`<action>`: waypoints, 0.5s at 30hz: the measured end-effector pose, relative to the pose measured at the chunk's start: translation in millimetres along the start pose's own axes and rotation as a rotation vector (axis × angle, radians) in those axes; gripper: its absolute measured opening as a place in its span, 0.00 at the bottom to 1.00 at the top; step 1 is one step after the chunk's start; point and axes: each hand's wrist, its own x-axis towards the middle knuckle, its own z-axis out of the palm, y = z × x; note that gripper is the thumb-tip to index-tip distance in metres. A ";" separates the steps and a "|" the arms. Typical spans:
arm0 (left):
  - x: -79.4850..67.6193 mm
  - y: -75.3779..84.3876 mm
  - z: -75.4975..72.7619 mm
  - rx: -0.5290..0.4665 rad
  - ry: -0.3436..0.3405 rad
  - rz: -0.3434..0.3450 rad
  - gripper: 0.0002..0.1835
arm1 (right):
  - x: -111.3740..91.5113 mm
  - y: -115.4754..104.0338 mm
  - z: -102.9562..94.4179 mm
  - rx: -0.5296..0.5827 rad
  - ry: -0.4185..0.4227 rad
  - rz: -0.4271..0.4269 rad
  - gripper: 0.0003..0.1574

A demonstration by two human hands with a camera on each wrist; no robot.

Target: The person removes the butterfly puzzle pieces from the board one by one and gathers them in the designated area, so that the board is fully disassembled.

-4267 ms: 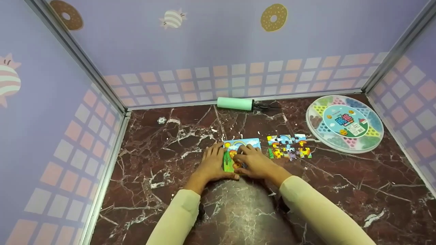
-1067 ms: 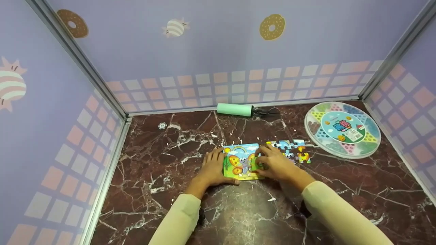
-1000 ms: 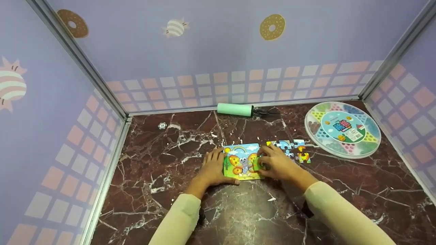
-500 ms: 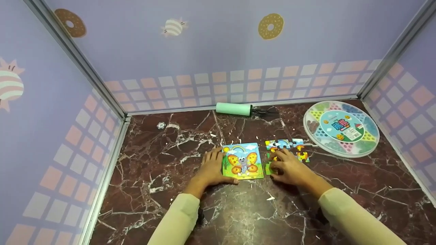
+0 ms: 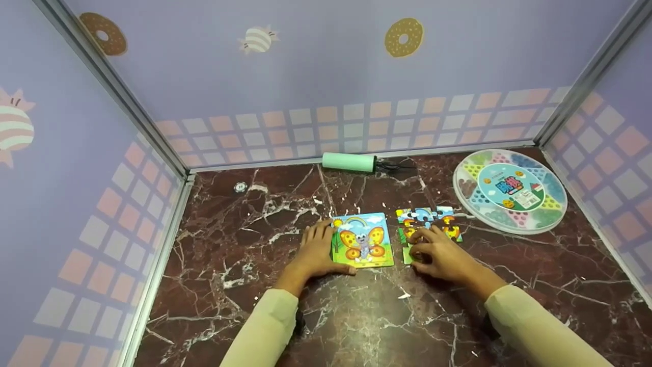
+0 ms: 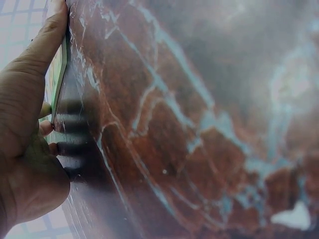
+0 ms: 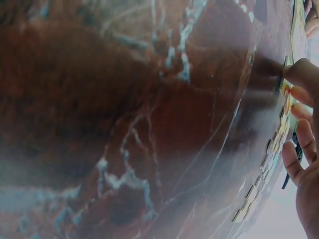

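A square picture board with a butterfly printed on it lies flat on the table. My left hand rests along its left side, thumb at the front edge, fingers extended. To the right of the board, several jigsaw pieces lie in rows with small gaps. My right hand pinches a green jigsaw piece at the front left of these rows, its fingers covering part of it and some neighbours. In the right wrist view the fingertips are down close to the tabletop.
A round, clear-lidded board game box stands at the back right. Against the back wall lies a mint-green hand pump with a black end. A small poker-chip-like disc is at the back left. White scraps dot the marbled table.
My right hand has moved right, off the picture board, carrying the green jigsaw piece to the front of the rows. My left hand has stayed at the board.
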 end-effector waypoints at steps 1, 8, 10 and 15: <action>0.0 0.0 0.0 -0.002 -0.003 -0.001 0.67 | -0.2 0.0 -0.1 0.006 -0.003 0.002 0.13; 1.5 -2.3 1.1 -0.013 0.009 0.024 0.66 | -0.4 0.3 -1.7 0.031 -0.024 0.003 0.12; 1.9 -3.8 2.4 -0.021 0.013 0.031 0.67 | 0.3 0.0 -2.4 0.033 -0.033 -0.006 0.12; 3.4 -7.7 5.6 -0.030 0.015 0.032 0.68 | 4.2 -2.1 -4.7 0.036 -0.075 -0.005 0.10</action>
